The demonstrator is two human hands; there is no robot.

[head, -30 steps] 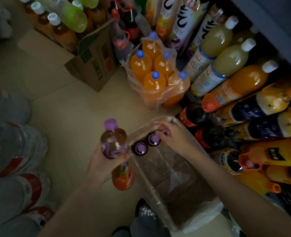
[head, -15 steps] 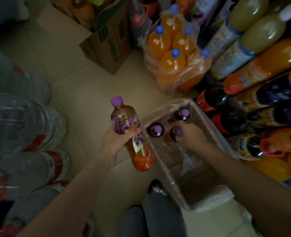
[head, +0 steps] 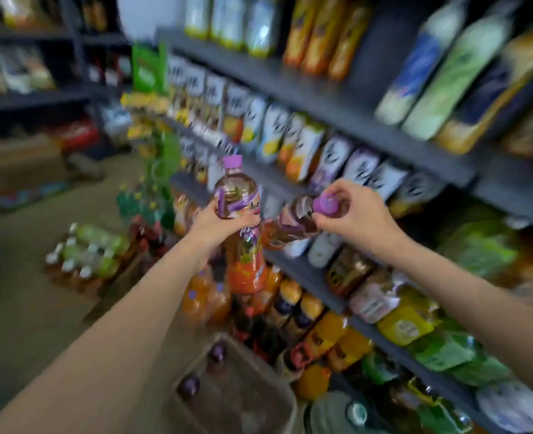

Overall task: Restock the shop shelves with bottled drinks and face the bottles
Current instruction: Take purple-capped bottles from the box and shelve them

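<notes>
My left hand point(head: 218, 222) grips an upright purple-capped drink bottle point(head: 241, 233) around its shoulder, held up in front of the dark shelving point(head: 321, 98). My right hand point(head: 357, 214) pinches the purple cap of a second bottle point(head: 293, 223), which hangs tilted with its base pointing left toward the first bottle. Both bottles are at the height of a shelf row of white and purple labelled bottles point(head: 331, 164). Below, a plastic-wrapped cardboard tray point(head: 277, 399) holds two more purple-capped bottles point(head: 190, 385).
Large orange and dark drink bottles point(head: 309, 311) stand on the floor under the lowest shelf. A pack of green bottles point(head: 93, 249) lies on the floor at left. Cardboard boxes point(head: 17, 164) sit further back left. Upper shelves are packed with drinks.
The view swung up from the floor to the shelves. My right hand took a bottle out of the tray and raised it. My left hand lifted its bottle to shelf height.
</notes>
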